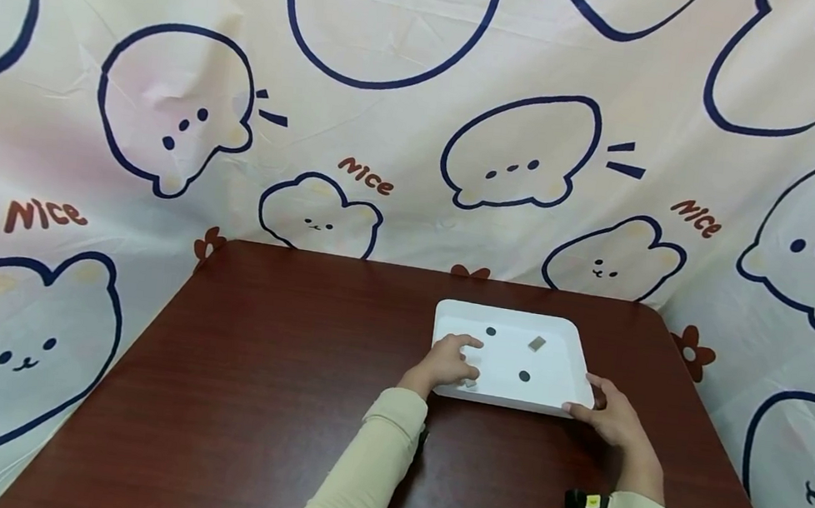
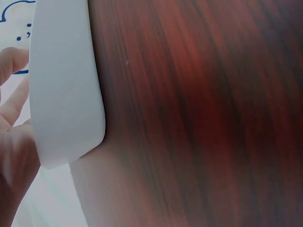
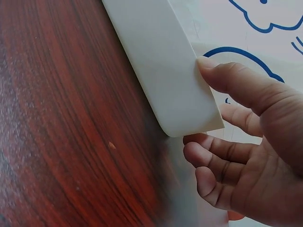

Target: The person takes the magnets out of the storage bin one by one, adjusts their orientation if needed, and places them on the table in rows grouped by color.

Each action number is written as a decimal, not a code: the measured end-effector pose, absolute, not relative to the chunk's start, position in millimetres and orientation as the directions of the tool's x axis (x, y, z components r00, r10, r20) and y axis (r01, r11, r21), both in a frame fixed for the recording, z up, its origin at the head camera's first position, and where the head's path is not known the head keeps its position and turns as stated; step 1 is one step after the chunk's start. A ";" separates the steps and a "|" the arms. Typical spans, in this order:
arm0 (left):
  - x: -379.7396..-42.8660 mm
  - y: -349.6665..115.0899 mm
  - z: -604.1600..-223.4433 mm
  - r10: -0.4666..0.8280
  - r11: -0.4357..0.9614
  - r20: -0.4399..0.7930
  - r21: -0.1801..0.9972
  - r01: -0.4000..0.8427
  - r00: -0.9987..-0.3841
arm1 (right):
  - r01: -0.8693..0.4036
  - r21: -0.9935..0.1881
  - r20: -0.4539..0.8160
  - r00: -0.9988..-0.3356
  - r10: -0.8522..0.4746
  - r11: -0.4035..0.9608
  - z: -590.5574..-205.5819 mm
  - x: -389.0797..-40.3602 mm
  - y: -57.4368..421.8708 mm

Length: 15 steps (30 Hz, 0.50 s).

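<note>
A shallow white tray (image 1: 557, 330) sits on the dark brown table. Two small dark discs, one (image 1: 492, 331) farther back and one (image 1: 524, 376) nearer the front, lie in it beside a small greyish rectangular piece (image 1: 536, 343). My left hand (image 1: 444, 364) reaches over the tray's left side, thumb and forefinger spread apart. Just below its thumb is a small pale piece (image 1: 469, 383). At the front right corner, my right hand (image 1: 611, 413) holds the tray between thumb and fingers; in the right wrist view, the thumb (image 3: 236, 80) lies on the rim and fingertips are at the corner.
The brown wooden table (image 1: 288, 374) extends left of and in front of the tray. Behind it and along the sides hangs a pale cloth (image 1: 421, 138) printed with cartoon outlines. A black wrist device (image 1: 584, 504) with a yellow label is by the right sleeve.
</note>
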<state>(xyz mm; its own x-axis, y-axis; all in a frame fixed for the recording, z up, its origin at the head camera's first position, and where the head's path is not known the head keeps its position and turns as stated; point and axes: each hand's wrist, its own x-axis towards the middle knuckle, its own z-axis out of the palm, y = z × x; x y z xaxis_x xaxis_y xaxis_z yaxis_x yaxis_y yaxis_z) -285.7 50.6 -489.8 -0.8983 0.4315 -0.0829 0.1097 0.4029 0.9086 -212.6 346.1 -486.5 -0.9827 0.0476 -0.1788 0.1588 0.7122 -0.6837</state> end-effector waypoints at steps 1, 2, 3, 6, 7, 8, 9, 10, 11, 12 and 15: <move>-285.6 52.2 -490.4 0.422 0.397 -0.078 0.912 0.107 -0.903 | 0.163 -0.685 -0.181 -0.982 0.051 0.710 -486.8 -213.0 346.4; -285.7 54.1 -491.2 0.412 0.394 -0.072 0.913 0.106 -0.908 | 0.168 -0.685 -0.184 -0.981 0.055 0.708 -487.2 -213.4 346.9; -286.3 55.6 -492.8 0.402 0.394 -0.064 0.913 0.110 -0.913 | 0.174 -0.686 -0.188 -0.980 0.058 0.707 -487.4 -213.7 347.3; -285.8 59.3 -494.7 0.371 0.400 -0.047 0.910 0.114 -0.928 | 0.184 -0.686 -0.195 -0.979 0.065 0.704 -487.3 -213.7 347.4; -285.5 60.1 -495.1 0.362 0.405 -0.044 0.907 0.114 -0.931 | 0.186 -0.687 -0.197 -0.978 0.067 0.703 -486.7 -213.5 347.2; -285.5 60.8 -495.3 0.353 0.409 -0.042 0.906 0.114 -0.935 | 0.186 -0.686 -0.197 -0.978 0.066 0.703 -486.2 -213.3 346.9; -285.2 61.2 -495.2 0.348 0.411 -0.040 0.905 0.114 -0.937 | 0.184 -0.686 -0.196 -0.979 0.064 0.704 -485.7 -213.1 346.5; -284.5 61.7 -494.5 0.344 0.415 -0.046 0.903 0.108 -0.938 | 0.182 -0.686 -0.195 -0.979 0.063 0.705 -485.2 -212.9 346.1; -284.6 62.0 -494.4 0.343 0.415 -0.049 0.904 0.105 -0.938 | 0.181 -0.685 -0.194 -0.979 0.063 0.706 -484.9 -212.9 345.9; -284.7 62.1 -494.2 0.342 0.419 -0.055 0.902 0.100 -0.938 | 0.180 -0.685 -0.193 -0.979 0.063 0.706 -484.6 -212.9 345.6; -286.7 61.7 -494.7 0.348 0.429 -0.081 0.900 0.082 -0.934 | 0.173 -0.684 -0.190 -0.980 0.056 0.708 -484.0 -212.6 345.5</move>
